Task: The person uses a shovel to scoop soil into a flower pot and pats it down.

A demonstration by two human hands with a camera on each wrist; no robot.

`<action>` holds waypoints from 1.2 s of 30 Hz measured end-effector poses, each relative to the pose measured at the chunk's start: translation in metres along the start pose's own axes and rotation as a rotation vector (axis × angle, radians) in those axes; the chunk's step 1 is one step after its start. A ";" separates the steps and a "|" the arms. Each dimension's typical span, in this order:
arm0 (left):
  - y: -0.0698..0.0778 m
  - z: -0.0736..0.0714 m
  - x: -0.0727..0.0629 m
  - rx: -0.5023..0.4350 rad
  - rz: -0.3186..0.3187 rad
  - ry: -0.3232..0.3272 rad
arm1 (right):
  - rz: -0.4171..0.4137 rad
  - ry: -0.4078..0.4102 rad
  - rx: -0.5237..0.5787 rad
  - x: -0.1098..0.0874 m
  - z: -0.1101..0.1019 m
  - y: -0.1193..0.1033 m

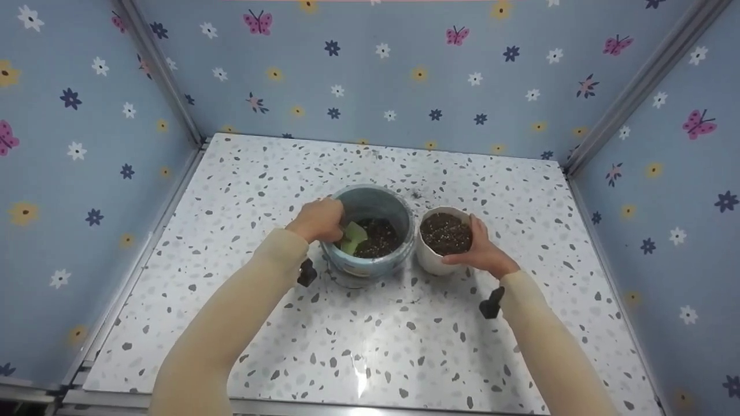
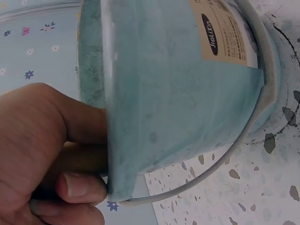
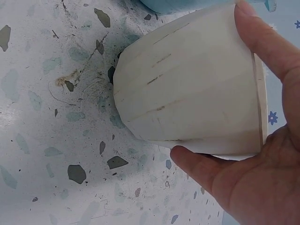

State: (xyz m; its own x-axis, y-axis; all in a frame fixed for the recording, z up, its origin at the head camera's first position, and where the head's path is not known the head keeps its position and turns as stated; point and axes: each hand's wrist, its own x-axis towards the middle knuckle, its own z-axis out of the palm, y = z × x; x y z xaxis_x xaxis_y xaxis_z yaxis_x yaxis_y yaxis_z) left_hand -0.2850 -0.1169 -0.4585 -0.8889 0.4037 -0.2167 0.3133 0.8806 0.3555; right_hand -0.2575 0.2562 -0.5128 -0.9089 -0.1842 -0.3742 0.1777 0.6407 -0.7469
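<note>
My left hand (image 1: pixel 321 221) is curled at the left rim of a blue bucket (image 1: pixel 370 267) and grips a small green shovel (image 1: pixel 354 236). The shovel's blade dips into the dark soil (image 1: pixel 381 238) at the bucket's bottom; its handle is mostly hidden by my fingers. Just right of the bucket stands a white flowerpot (image 1: pixel 432 263), filled with soil almost to the rim. My right hand (image 1: pixel 483 249) holds this pot from its right side, thumb in front and fingers behind. The right wrist view shows brown streaks down the pot's ribbed wall.
A thin grey bail handle (image 2: pixel 206 180) hangs down along the bucket's side. Crumbs of soil (image 1: pixel 415 194) lie on the speckled white tabletop (image 1: pixel 358 335) behind the pots. Blue flower-patterned panels (image 1: pixel 393 75) enclose the table at the back and both sides.
</note>
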 end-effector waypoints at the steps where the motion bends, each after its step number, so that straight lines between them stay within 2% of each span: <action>1: 0.001 -0.001 0.000 -0.008 0.002 -0.008 | 0.000 0.001 0.002 0.000 0.000 0.000; 7: 0.003 -0.002 0.002 -0.077 0.047 -0.043 | 0.015 -0.010 0.019 -0.004 0.001 0.003; 13: 0.011 0.004 0.010 -0.177 0.075 -0.045 | 0.015 -0.010 0.029 -0.007 -0.004 0.005; 18: 0.013 0.003 0.010 -0.260 0.091 -0.093 | 0.011 -0.004 0.027 -0.008 -0.007 0.006; 25: 0.010 0.004 0.005 -0.422 0.036 -0.074 | 0.020 0.020 0.019 -0.004 -0.009 0.004; 29: 0.002 0.007 -0.001 -0.505 -0.018 -0.052 | 0.014 0.009 0.008 0.000 -0.004 0.001; 32: -0.003 0.010 -0.005 -0.546 -0.048 -0.034 | 0.006 0.000 0.000 0.002 -0.002 0.000; 36: -0.002 0.012 -0.008 -0.589 -0.051 -0.024 | -0.004 0.022 -0.005 0.002 -0.001 0.002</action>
State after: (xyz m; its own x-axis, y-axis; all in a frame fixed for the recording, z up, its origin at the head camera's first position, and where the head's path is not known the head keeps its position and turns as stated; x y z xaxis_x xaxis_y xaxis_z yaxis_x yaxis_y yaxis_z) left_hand -0.2746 -0.1195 -0.4681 -0.8881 0.3756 -0.2649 0.0257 0.6159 0.7874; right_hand -0.2591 0.2574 -0.5144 -0.9176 -0.1701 -0.3594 0.1726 0.6440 -0.7453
